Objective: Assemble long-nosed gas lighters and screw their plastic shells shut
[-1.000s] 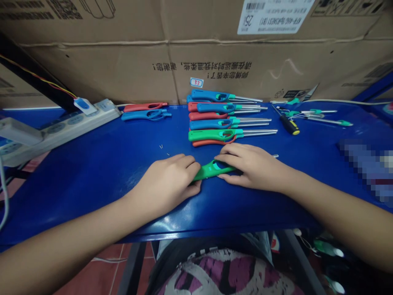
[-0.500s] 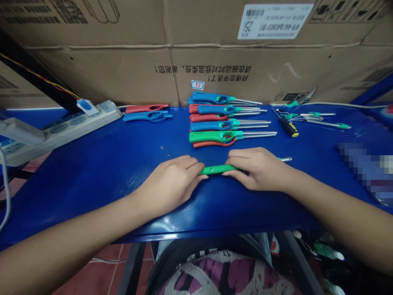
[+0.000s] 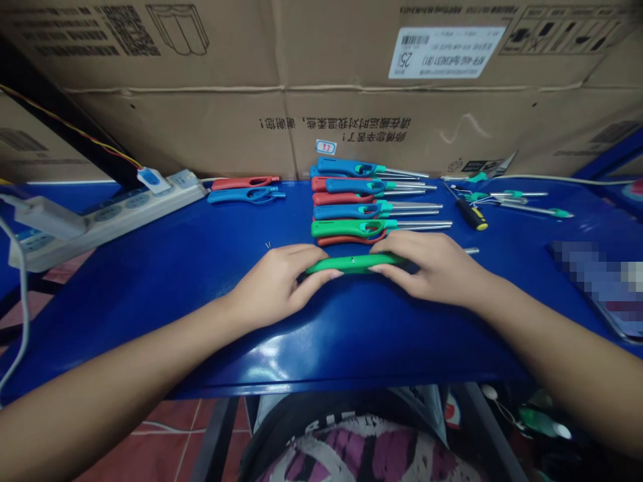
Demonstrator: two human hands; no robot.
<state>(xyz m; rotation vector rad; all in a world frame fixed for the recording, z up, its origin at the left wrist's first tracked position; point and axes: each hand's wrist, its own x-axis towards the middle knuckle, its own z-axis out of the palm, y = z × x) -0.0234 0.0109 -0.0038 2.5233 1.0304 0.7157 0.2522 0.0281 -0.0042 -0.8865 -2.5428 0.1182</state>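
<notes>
A green lighter (image 3: 354,264) lies crosswise between my two hands, low over the blue table (image 3: 321,341). Fingers and thumb of my left hand (image 3: 289,278) pinch its left end. My right hand (image 3: 426,268) grips the other end, and a metal tip (image 3: 472,250) shows just beyond the knuckles. Behind my hands lie several lighters in a stack, among them a green one (image 3: 344,229) and a blue one (image 3: 346,211), metal tubes pointing right. Tiny screws (image 3: 268,245) rest near my left knuckles.
A power strip (image 3: 120,211) lies at the left, beside red (image 3: 238,183) and blue handles (image 3: 241,195). At the right are a black-yellow screwdriver (image 3: 472,213), loose metal tubes (image 3: 537,209) and a pixelated flat object (image 3: 597,284). A cardboard box (image 3: 201,127) stands behind.
More of the green lighter now shows between my hands. My left thumb and fingers are spread farther apart around it, and both hands sit slightly higher in view. The camera view has shifted slightly.
</notes>
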